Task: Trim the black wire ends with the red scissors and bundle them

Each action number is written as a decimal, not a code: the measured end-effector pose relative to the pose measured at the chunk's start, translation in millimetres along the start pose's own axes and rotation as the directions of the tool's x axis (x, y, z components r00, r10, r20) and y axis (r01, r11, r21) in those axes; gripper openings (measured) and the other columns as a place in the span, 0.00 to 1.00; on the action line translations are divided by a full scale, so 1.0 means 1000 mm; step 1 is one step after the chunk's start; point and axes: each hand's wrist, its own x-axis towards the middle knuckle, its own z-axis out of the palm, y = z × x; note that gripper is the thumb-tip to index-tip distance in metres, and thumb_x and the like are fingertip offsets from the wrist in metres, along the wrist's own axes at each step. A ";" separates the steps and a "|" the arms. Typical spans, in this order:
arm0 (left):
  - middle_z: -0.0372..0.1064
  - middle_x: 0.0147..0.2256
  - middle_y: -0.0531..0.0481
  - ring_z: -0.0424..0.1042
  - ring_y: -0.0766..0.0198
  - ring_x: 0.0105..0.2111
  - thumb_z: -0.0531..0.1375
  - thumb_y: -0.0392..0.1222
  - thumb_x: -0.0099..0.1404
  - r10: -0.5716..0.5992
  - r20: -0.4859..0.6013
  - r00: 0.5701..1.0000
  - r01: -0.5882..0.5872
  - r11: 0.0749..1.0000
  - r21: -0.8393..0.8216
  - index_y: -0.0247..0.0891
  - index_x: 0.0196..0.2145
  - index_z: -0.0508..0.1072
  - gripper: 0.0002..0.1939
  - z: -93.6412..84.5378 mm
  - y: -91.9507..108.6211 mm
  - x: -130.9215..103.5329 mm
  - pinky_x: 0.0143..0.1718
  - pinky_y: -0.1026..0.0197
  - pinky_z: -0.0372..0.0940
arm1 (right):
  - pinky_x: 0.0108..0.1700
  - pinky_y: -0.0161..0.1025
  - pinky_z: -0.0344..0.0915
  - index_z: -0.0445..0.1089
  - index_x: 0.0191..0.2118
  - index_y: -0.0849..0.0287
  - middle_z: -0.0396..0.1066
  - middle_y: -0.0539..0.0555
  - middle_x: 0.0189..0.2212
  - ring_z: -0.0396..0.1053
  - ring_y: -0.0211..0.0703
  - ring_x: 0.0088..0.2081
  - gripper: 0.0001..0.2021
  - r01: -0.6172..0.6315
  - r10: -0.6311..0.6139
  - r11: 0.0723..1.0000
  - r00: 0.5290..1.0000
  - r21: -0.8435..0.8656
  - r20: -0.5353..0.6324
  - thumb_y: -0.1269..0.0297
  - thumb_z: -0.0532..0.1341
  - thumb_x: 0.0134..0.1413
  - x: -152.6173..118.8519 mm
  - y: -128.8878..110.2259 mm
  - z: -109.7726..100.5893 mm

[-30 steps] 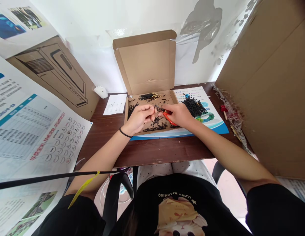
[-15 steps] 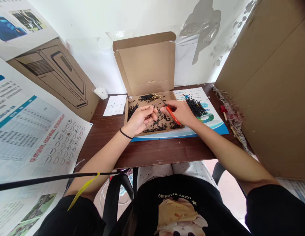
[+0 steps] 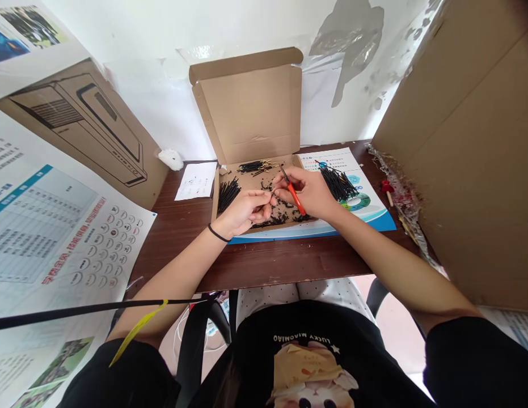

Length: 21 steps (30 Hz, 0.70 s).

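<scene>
My left hand (image 3: 249,211) pinches a small dark piece (image 3: 273,194) over the cardboard box (image 3: 264,228). My right hand (image 3: 308,190) is closed around red-handled scissors (image 3: 295,198), whose blades point up and away, and its fingertips meet the same dark piece. Black scraps (image 3: 281,218) lie scattered on the box bottom beneath my hands. Inside the box, black sticks (image 3: 228,194) are piled at the left, and black sticks with gold ends (image 3: 257,166) lie at the back. Another bundle of black sticks (image 3: 339,184) rests on a printed sheet right of the box.
The box lid (image 3: 253,110) stands raised against the wall. A white note (image 3: 196,181) and a white crumpled lump (image 3: 170,159) are at the left. A red-topped item (image 3: 387,188) and clear plastic (image 3: 402,198) lie at the right, beside a tall cardboard panel (image 3: 472,153).
My right hand has moved left, bringing its fingertips to the dark piece at my left fingertips. The scissors have shifted left and turned more upright. The camera view has shifted slightly.
</scene>
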 end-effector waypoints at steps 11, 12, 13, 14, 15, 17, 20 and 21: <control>0.56 0.13 0.56 0.44 0.78 0.11 0.54 0.32 0.66 -0.092 0.021 0.996 0.094 0.992 -0.088 0.31 0.25 0.70 0.11 0.010 -0.005 -0.001 0.14 0.73 0.42 | 0.31 0.35 0.59 0.69 0.32 0.59 0.65 0.46 0.22 0.58 0.33 0.24 0.04 0.081 -0.131 0.943 0.982 -0.322 -0.137 0.69 0.59 0.48 0.004 0.012 0.003; 0.57 0.13 0.56 0.45 0.78 0.11 0.54 0.31 0.66 -0.089 0.045 0.995 0.092 0.993 -0.074 0.31 0.26 0.70 0.11 0.010 -0.005 -0.002 0.15 0.73 0.43 | 0.31 0.35 0.59 0.68 0.32 0.58 0.65 0.46 0.21 0.59 0.33 0.24 0.03 0.059 -0.126 0.941 0.975 -0.332 -0.183 0.69 0.59 0.48 0.006 0.014 0.000; 0.57 0.14 0.56 0.45 0.78 0.11 0.55 0.31 0.66 -0.078 0.059 0.995 0.082 0.995 -0.062 0.30 0.26 0.70 0.11 0.011 -0.004 -0.002 0.15 0.73 0.43 | 0.32 0.36 0.60 0.67 0.31 0.57 0.66 0.46 0.22 0.61 0.34 0.25 0.02 0.017 -0.095 0.949 0.968 -0.313 -0.234 0.69 0.59 0.48 0.008 0.015 -0.004; 0.57 0.14 0.56 0.46 0.78 0.11 0.55 0.32 0.67 -0.057 0.053 0.997 0.060 0.996 -0.058 0.30 0.26 0.70 0.11 0.010 -0.004 -0.002 0.15 0.73 0.43 | 0.34 0.37 0.62 0.66 0.31 0.57 0.67 0.47 0.23 0.63 0.35 0.26 0.03 -0.007 -0.068 0.963 0.961 -0.271 -0.267 0.69 0.60 0.48 0.010 0.016 -0.008; 0.58 0.14 0.56 0.46 0.78 0.12 0.54 0.32 0.67 -0.031 0.030 0.999 0.033 0.997 -0.064 0.30 0.26 0.70 0.12 0.009 -0.003 -0.002 0.15 0.72 0.43 | 0.34 0.37 0.62 0.65 0.32 0.56 0.67 0.47 0.24 0.64 0.36 0.27 0.03 -0.016 -0.050 0.974 0.958 -0.227 -0.283 0.68 0.60 0.47 0.012 0.015 -0.011; 0.61 0.15 0.54 0.45 0.79 0.11 0.53 0.33 0.69 -0.005 -0.014 1.000 0.004 0.997 -0.078 0.30 0.26 0.70 0.13 0.005 -0.003 0.000 0.15 0.72 0.42 | 0.35 0.37 0.63 0.65 0.32 0.55 0.68 0.47 0.26 0.65 0.36 0.29 0.04 -0.012 -0.032 0.986 0.965 -0.166 -0.261 0.68 0.60 0.48 0.013 0.013 -0.013; 0.65 0.17 0.52 0.47 0.78 0.12 0.52 0.33 0.70 0.008 -0.020 1.000 -0.010 0.995 -0.096 0.31 0.28 0.71 0.13 -0.002 -0.003 0.004 0.16 0.71 0.43 | 0.34 0.37 0.61 0.66 0.32 0.55 0.67 0.46 0.25 0.63 0.35 0.27 0.04 -0.004 -0.039 0.978 0.979 -0.209 -0.199 0.68 0.61 0.48 0.010 0.008 -0.010; 0.65 0.18 0.52 0.48 0.78 0.12 0.52 0.33 0.70 0.014 -0.016 1.000 -0.016 0.995 -0.098 0.31 0.28 0.71 0.13 -0.003 -0.003 0.004 0.16 0.71 0.43 | 0.33 0.37 0.61 0.66 0.32 0.55 0.66 0.46 0.24 0.62 0.35 0.26 0.04 -0.005 -0.040 0.972 0.982 -0.234 -0.186 0.68 0.61 0.48 0.009 0.008 -0.008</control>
